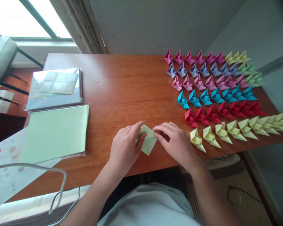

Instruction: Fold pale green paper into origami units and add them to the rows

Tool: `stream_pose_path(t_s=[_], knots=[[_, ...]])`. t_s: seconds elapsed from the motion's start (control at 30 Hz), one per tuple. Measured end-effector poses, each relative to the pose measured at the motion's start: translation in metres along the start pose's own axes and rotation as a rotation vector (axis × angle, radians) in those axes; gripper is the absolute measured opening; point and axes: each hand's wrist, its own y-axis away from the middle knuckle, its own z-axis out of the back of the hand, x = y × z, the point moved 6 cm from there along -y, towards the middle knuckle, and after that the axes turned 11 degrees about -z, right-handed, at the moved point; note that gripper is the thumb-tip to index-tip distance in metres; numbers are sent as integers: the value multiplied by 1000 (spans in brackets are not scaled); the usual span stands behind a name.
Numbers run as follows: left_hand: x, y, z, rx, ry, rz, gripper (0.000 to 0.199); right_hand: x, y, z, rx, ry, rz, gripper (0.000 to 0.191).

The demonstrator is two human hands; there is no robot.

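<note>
A small pale green folded paper (149, 143) is held between both hands above the front edge of the wooden table (122, 84); its lower corner points toward me. My left hand (128, 142) pinches its left side between thumb and fingers. The fingertips of my right hand (171, 136) are closed on its right corner. To the right of my right hand stands a row of pale yellow folded paper pieces (209, 137).
Rows of red (190, 118), blue (182, 100), pink, purple and magenta folded pieces fill the table's right side. At left lie a pack of pale green paper (56, 133) and another pack (56, 99) with a sheet on top. A white cable (63, 179) curves at the lower left.
</note>
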Motion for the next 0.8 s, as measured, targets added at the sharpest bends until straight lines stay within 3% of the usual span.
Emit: stream_pose_path(t_s=[0.2, 0.6, 0.8], knots=[[0, 0, 0, 1, -17, 9, 32, 3, -2, 0, 19, 32, -9, 11], [-1, -2, -2, 20, 12, 9, 38, 14, -19, -11, -75, 52, -34, 11], [-1, 1, 5, -34, 62, 27, 38, 13, -22, -14, -63, 122, -53, 14]])
